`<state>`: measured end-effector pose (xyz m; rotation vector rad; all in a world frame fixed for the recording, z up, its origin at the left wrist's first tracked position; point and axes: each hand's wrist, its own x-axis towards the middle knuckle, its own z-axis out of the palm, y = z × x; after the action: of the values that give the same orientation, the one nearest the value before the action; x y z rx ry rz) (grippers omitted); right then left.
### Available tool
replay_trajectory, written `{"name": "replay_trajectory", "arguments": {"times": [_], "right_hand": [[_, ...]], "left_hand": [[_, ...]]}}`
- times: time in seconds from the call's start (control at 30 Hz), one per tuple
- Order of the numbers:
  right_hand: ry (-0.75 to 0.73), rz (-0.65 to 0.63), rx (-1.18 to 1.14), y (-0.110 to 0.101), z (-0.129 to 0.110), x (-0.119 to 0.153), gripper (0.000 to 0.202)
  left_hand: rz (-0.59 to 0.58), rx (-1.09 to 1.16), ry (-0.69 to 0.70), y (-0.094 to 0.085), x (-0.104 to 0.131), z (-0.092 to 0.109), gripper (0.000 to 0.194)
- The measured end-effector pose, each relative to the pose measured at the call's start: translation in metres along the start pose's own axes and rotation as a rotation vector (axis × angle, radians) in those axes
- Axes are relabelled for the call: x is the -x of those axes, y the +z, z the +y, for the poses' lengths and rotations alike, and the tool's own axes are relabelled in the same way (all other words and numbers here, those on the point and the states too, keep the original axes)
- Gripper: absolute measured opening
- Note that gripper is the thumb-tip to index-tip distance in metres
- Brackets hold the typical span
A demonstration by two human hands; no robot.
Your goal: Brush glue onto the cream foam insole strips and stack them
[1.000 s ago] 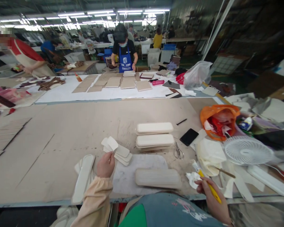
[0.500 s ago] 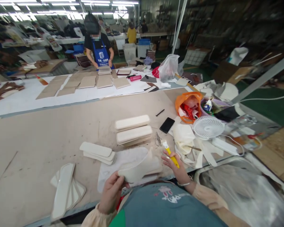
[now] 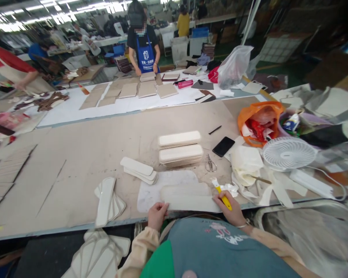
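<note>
My left hand (image 3: 157, 215) is closed on the left end of a pale strip (image 3: 193, 204), pinching it between thumb and fingers. At the strip's other end, my right hand (image 3: 231, 209) has its fingers on the edge and also holds a brush (image 3: 225, 200) with a yellow handle, bristles pointing away from me. The strip lies along the table's near edge, over a whitish sheet (image 3: 147, 195). Two neat stacks of cream rounded strips (image 3: 180, 153) stand beyond. Left of the sheet lie a small pile of white pieces (image 3: 137, 166) and a fanned pile (image 3: 106, 200).
Scissors (image 3: 211, 165), a phone (image 3: 223, 146) and a black pen (image 3: 215, 130) lie to the right. Past them are a white fan (image 3: 289, 153), an orange bag (image 3: 243, 116) and fabric scraps. A co-worker in a blue apron (image 3: 145, 54) stands across the table. More pieces (image 3: 97, 255) sit below the near edge.
The strip, earlier curled up in my left hand, is now stretched flat between both hands. My right fingers have closed onto its end, keeping the brush. The view has swung left.
</note>
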<state>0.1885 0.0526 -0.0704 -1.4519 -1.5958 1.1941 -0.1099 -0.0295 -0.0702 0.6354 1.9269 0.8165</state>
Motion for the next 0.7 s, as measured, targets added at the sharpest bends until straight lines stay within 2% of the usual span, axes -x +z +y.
{"name": "replay_trajectory", "arguments": {"times": [0.17,0.37,0.7], "right_hand": [[-0.071,0.050,0.114,0.018,0.003,-0.023,0.027],[-0.063,0.084,0.217,0.033,0.012,-0.045,0.031],[-0.036,0.094,0.340,0.039,0.017,-0.056,0.027]], "left_hand": [[0.066,-0.270,0.075,-0.006,-0.026,0.005,0.030],[0.098,-0.550,0.135,-0.008,-0.047,0.012,0.029],[0.043,-0.679,0.150,-0.007,-0.056,0.005,0.027]]}}
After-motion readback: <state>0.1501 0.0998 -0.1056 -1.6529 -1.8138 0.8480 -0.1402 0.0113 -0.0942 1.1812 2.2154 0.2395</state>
